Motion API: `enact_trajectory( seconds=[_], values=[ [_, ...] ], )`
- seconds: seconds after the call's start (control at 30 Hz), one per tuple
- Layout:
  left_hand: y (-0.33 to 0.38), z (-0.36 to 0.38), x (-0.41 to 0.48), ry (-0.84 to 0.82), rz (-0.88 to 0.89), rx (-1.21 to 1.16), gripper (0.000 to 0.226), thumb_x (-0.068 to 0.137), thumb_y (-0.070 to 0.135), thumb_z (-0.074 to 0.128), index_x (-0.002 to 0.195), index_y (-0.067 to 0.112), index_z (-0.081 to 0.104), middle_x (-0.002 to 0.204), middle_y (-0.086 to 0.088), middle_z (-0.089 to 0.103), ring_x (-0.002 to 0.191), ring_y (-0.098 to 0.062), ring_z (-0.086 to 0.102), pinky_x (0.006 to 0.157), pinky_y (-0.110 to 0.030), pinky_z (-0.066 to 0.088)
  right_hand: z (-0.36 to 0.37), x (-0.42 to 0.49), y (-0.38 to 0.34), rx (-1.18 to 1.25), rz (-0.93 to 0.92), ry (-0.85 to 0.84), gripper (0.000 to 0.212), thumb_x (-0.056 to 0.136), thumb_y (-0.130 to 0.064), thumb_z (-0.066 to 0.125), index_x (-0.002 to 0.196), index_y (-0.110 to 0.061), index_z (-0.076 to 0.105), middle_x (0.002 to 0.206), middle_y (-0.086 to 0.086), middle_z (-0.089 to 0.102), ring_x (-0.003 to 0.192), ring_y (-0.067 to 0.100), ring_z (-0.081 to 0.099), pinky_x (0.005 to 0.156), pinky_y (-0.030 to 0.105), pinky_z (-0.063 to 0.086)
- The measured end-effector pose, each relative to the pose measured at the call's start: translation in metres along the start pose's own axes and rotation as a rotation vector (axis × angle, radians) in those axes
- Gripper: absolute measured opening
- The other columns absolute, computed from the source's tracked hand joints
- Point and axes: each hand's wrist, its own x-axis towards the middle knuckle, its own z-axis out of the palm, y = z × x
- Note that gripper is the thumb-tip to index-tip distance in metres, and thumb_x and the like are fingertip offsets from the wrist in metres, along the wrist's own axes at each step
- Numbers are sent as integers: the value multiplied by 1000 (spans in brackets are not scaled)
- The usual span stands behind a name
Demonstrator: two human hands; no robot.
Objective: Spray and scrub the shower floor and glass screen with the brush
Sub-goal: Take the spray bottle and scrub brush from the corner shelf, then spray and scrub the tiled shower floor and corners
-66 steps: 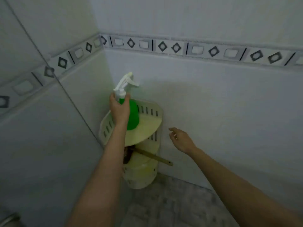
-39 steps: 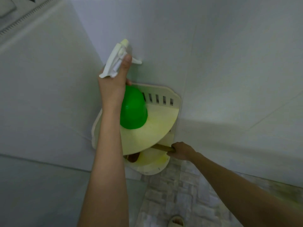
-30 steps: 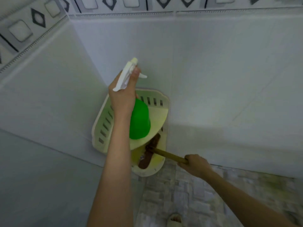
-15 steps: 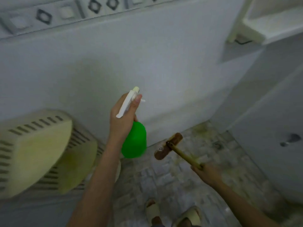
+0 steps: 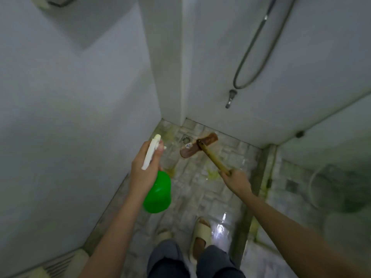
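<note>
My left hand [image 5: 143, 173] grips the neck of a green spray bottle [image 5: 158, 192] with a white trigger head, held over the left side of the shower floor [image 5: 202, 189]. My right hand [image 5: 235, 180] holds the wooden handle of a brush [image 5: 198, 147]. The brown brush head rests on or just above the floor tiles by the far wall, beside the round drain [image 5: 186, 139]. The glass screen [image 5: 329, 153] stands at the right, along a raised sill. Yellowish stains mark the grey stone tiles.
A shower hose [image 5: 254, 47] loops down the far wall, with a tap [image 5: 230, 98] under it. My feet in beige slippers [image 5: 201, 233] stand on the wet floor. A cream corner rack [image 5: 54, 265] shows at the bottom left. A white round fixture sits beyond the glass.
Both hands took the spray bottle and the brush off the corner rack. I turned right toward the shower floor, and the brush head came down by the drain.
</note>
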Motion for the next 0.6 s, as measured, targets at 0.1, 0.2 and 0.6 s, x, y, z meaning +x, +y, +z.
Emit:
enact_trajectory(
  seconds=[0.1,0.2,0.6],
  values=[
    [-29,49,28,-112,-1,12,11,102,41,55,105,39,66,90,-12,73,53,-4,56,54,-21,48,15,34,29,106,116,20,46,93,-51,53,77,-8,60,76,10,63,76,30,63,62,32,46],
    [-80,98,60,-181,10,37,10,102,41,55,100,41,65,83,-14,69,52,-3,54,53,-22,47,48,82,66,166,215,71,48,92,-52,53,83,-7,65,84,15,68,82,32,65,69,35,51],
    [-388,288,158,-543,131,260,21,101,50,54,95,39,70,75,15,67,70,11,61,65,-9,44,243,338,248,399,415,288,51,88,-58,54,70,-11,64,66,7,63,62,25,62,55,32,49]
  ],
)
